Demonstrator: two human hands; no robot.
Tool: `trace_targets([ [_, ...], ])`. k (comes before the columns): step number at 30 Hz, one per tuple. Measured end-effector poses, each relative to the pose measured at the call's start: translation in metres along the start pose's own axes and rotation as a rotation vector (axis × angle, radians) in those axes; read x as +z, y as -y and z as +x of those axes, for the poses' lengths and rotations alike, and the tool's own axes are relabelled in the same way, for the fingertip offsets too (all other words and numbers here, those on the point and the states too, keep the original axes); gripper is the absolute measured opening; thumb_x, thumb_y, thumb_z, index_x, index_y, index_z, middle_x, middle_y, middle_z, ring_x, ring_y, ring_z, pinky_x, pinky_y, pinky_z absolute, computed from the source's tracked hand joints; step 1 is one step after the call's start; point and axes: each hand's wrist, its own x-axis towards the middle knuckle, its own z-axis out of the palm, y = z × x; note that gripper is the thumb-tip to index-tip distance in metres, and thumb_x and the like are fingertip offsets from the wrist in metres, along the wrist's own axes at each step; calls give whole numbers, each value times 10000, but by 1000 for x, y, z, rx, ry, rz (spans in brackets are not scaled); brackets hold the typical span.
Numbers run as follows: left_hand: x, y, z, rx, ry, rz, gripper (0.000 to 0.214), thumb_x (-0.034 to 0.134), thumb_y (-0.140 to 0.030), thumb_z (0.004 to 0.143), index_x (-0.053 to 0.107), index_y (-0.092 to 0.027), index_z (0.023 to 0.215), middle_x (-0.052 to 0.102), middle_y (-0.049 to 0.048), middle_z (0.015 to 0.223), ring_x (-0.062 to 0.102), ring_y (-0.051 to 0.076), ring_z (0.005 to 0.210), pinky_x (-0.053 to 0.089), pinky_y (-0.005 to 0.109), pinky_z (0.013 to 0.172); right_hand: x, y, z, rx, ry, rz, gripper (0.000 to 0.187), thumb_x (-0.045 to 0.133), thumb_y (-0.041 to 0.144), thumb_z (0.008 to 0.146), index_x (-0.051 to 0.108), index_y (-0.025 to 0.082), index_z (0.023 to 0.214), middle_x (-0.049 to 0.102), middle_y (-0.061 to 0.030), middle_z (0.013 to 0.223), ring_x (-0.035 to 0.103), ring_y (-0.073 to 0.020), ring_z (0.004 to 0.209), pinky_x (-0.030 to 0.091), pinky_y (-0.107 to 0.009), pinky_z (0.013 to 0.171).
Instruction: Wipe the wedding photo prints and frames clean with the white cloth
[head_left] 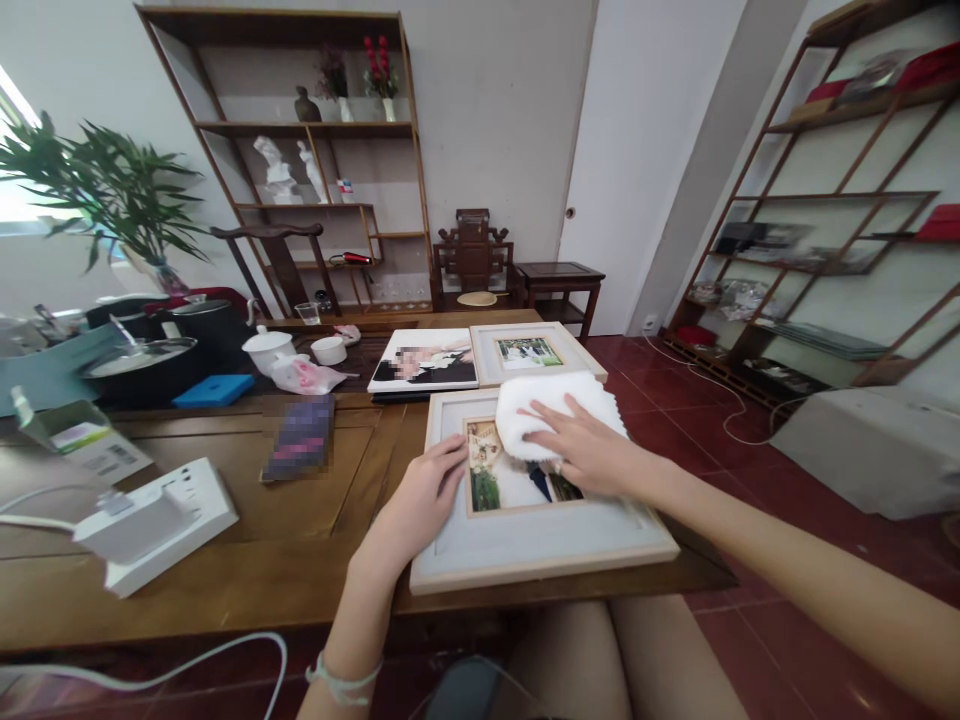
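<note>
On the table in front of me lies a light wooden picture frame [547,575] with a pale mat and a small photo [486,490] in its middle. My left hand [431,490] rests flat on the frame's left side, fingers stretched out toward the photo's edge. A thick, fluffy white cloth [517,400] covers the upper right part of the photo. Spread fingers of my right hand [577,440] press on top of this cloth. Touching or close behind are a second frame [487,350] with a small photo and a large print [450,375] on a stack.
At left on the table [300,560] are a white power strip [172,520], an opened box [90,440], a blurred purple packet [300,435], a blue block [214,390], a white teapot [268,348] and black pots. Chairs and shelves stand behind. The table's front edge is close to my legs.
</note>
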Motion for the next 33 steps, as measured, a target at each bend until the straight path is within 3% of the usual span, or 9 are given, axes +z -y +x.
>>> trace_targets([
  [4, 1, 2, 0, -16, 1, 4, 325, 426, -215, 879, 648, -161, 1110, 599, 96, 1256, 562, 237, 1160, 443, 412, 1002, -2, -23, 26, 13, -19, -35, 558, 437, 39, 769, 449, 142, 1317, 370, -159, 1436, 160, -320, 1372, 151, -617, 1042],
  [7, 2, 3, 0, -16, -4, -2, 324, 425, -210, 877, 651, -168, 1106, 601, 88, 1255, 561, 233, 1161, 442, 407, 1003, -4, -18, 24, -18, 18, 30, 510, 421, 59, 799, 469, 136, 1301, 431, -158, 1395, 180, -300, 1370, 173, -585, 1057],
  [12, 4, 4, 1, -11, -15, -5, 332, 419, -193, 877, 642, -169, 1123, 607, 90, 1247, 574, 224, 1144, 442, 399, 1002, -19, 26, -22, -84, 130, 195, 485, 430, 72, 787, 518, 157, 1257, 466, -146, 1371, 172, -251, 1376, 145, -536, 1099],
  [16, 5, 3, -1, -32, -12, 3, 341, 415, -184, 876, 634, -138, 1133, 602, 106, 1250, 558, 226, 1164, 430, 399, 1014, -38, 72, -61, -64, 204, 292, 527, 455, 60, 747, 538, 237, 1236, 329, -61, 1468, 156, -248, 1379, 187, -515, 1106],
  [20, 5, 3, -2, -23, -10, 3, 360, 408, -190, 879, 606, -133, 1175, 594, 103, 1262, 549, 219, 1175, 425, 390, 1019, -35, 96, -70, -19, 224, 321, 556, 488, 87, 711, 543, 275, 1232, 289, -31, 1483, 155, -296, 1373, 180, -573, 1091],
  [23, 4, 3, -1, -12, 2, -1, 368, 403, -194, 883, 593, -124, 1191, 586, 109, 1271, 550, 219, 1173, 421, 390, 1023, -18, 87, -57, 4, 121, 301, 557, 490, 100, 705, 539, 249, 1240, 299, -53, 1482, 151, -292, 1377, 142, -568, 1096],
  [26, 3, 3, -1, -22, 18, -10, 368, 404, -203, 887, 595, -109, 1187, 576, 116, 1282, 540, 220, 1184, 405, 389, 1037, -4, 58, -34, 55, 39, 216, 567, 481, 101, 718, 514, 234, 1268, 342, -81, 1463, 198, -273, 1370, 150, -547, 1092],
  [30, 1, 1, -1, -47, 36, -17, 368, 403, -220, 891, 597, -118, 1186, 574, 105, 1287, 523, 218, 1203, 397, 378, 1045, 1, 16, -3, 95, -9, 38, 586, 496, 116, 719, 480, 205, 1298, 352, -113, 1455, 204, -286, 1367, 153, -555, 1075],
  [33, 1, 1, -2, -75, 48, 1, 369, 398, -228, 894, 595, -122, 1187, 548, 107, 1317, 498, 223, 1228, 382, 384, 1055, 1, -1, 13, 128, -28, -25, 592, 476, 114, 725, 462, 197, 1310, 349, -117, 1455, 206, -298, 1364, 174, -573, 1053],
])
